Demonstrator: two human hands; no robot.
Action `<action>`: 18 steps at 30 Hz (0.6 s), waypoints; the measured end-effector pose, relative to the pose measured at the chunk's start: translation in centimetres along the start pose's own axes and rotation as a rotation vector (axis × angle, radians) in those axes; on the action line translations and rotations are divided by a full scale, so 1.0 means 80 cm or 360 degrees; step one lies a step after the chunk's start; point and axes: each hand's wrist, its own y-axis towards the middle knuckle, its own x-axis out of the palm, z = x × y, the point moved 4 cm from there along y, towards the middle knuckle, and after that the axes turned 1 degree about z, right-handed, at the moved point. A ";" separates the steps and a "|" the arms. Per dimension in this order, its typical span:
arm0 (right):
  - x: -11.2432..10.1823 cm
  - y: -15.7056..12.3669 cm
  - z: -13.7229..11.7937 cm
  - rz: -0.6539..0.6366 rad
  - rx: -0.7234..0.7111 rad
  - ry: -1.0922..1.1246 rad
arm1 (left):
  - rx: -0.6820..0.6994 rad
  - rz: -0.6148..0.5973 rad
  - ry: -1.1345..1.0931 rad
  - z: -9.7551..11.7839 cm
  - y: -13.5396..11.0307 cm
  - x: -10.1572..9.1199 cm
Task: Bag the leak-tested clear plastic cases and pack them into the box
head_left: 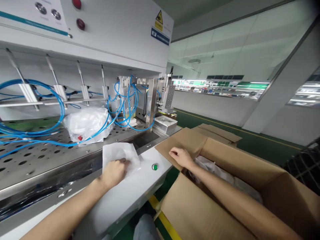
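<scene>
Bare forearms (63,213) nearest, stretched over the white counter (147,158) and an open cardboard box (242,163). On the counter, thin white bag (118,151) clutched in left hand (115,173). Right hand (181,157) at the box flap (188,138), fingers curled; cannot tell whether grasping anything. Apparently partway through: white wrapping (217,169) already inside the box, white bag still left outside.

This is a factory. A big white machine (120,30) has blue air hoses (71,144) and a yellow warning sign (159,20). There is a cardboard box (250,170), a green floor (260,146) with a yellow line (225,125), and a long window (220,83) into a bright room.
</scene>
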 end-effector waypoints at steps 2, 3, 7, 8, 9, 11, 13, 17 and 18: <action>-0.004 0.017 0.007 -0.0162 0.0113 0.0038 | 0.0004 0.0012 -0.0010 0.000 0.000 -0.001; -0.007 0.029 0.010 -0.0213 0.0172 0.0046 | 0.0010 0.0016 -0.0021 0.000 0.000 -0.001; -0.034 0.104 0.028 0.0028 0.0442 -0.0223 | 0.0021 0.0020 -0.0060 -0.001 0.004 0.002; -0.039 0.126 0.031 0.0113 0.0488 -0.0302 | 0.0022 0.0021 -0.0069 -0.002 0.006 0.003; -0.042 0.148 0.034 0.0173 0.0527 -0.0358 | 0.0022 0.0023 -0.0081 -0.003 0.007 0.004; -0.042 0.189 0.039 0.0226 0.0578 -0.0412 | 0.0016 0.0030 -0.0118 -0.004 0.008 0.005; -0.036 0.225 0.043 0.0234 0.0608 -0.0448 | 0.0014 0.0036 -0.0151 -0.006 0.009 0.006; -0.024 0.275 0.048 0.0130 0.0637 -0.0474 | 0.0029 0.0039 -0.0191 -0.007 0.011 0.006; -0.021 0.284 0.050 0.0096 0.0650 -0.0477 | 0.0030 0.0040 -0.0199 -0.007 0.011 0.007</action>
